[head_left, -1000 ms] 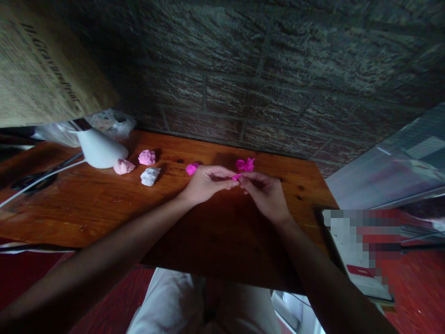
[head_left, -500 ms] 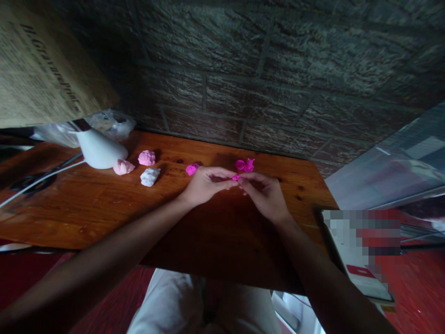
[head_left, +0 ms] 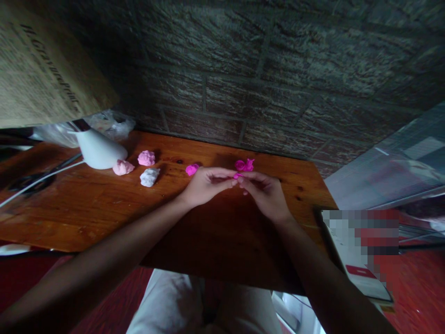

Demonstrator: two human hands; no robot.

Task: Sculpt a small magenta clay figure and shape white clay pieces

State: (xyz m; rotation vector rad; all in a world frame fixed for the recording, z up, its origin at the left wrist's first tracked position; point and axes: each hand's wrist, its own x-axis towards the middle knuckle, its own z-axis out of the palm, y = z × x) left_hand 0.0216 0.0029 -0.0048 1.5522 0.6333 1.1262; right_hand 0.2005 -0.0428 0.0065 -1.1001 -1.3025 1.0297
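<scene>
Between the fingertips of both hands is a small piece of bright pink modelling clay [head_left: 238, 176]. My left hand [head_left: 206, 185] pinches it from the left and my right hand [head_left: 266, 192] from the right, above the wooden table. The fingers partly cover the piece, so its full shape is hidden. Just beyond the hands lie shaped bits of the same magenta clay [head_left: 244, 164], one round and rolled-looking, one with pointed tips. Beside my left hand sits a magenta clay lump [head_left: 192, 169].
Farther left on the wooden table [head_left: 104, 204] are a pink clay lump [head_left: 146, 158], a pale pink lump [head_left: 123, 167] and a white lump [head_left: 149, 177]. A lamp with a white base [head_left: 102, 150] and printed shade [head_left: 52, 69] stands there, near dark scissors [head_left: 33, 183]. A brick wall [head_left: 225, 93] rises behind.
The fingertips have shifted slightly around the small pink clay piece, which has turned a little. Both hands stay in nearly the same place, and the lumps on the table have not moved.
</scene>
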